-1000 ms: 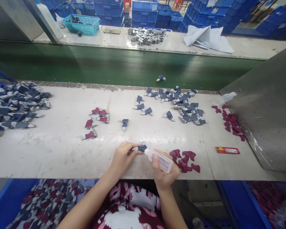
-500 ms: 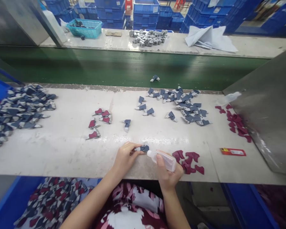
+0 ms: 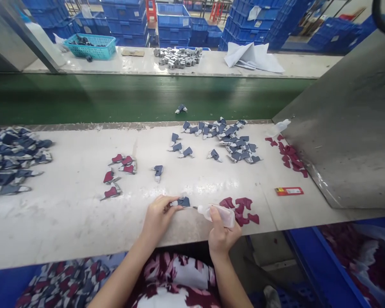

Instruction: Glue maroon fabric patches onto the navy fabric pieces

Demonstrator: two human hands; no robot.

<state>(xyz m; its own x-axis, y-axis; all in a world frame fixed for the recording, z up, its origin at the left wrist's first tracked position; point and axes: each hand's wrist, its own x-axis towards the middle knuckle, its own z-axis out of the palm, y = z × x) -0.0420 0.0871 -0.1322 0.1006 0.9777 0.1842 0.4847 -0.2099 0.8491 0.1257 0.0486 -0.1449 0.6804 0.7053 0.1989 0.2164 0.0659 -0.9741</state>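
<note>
My left hand (image 3: 159, 214) pinches a small dark blue and grey plastic part (image 3: 183, 201) just above the front of the white table (image 3: 67, 214). In my right hand (image 3: 223, 233) is a clear squeeze bottle (image 3: 218, 214), tilted with its thin nozzle pointing left. A small gap separates the nozzle tip from the blue part. Several loose maroon pieces (image 3: 244, 203) lie beside the bottle. One blue-grey part (image 3: 158, 172) rests alone behind my left hand, and several parts with maroon pieces on them (image 3: 111, 192) lie farther left.
Blue-grey parts form a heap (image 3: 16, 158) at left and a cluster (image 3: 240, 143) at back right. More maroon pieces (image 3: 290, 156) lie by a metal panel (image 3: 349, 128), near a red packet (image 3: 289, 191). A green conveyor belt (image 3: 122, 100) runs behind. Below stands a bin of parts (image 3: 67, 282).
The bottle's nozzle has moved away from the blue part, opening a gap. My left hand still holds the part. The whole view has shifted and tilted.
</note>
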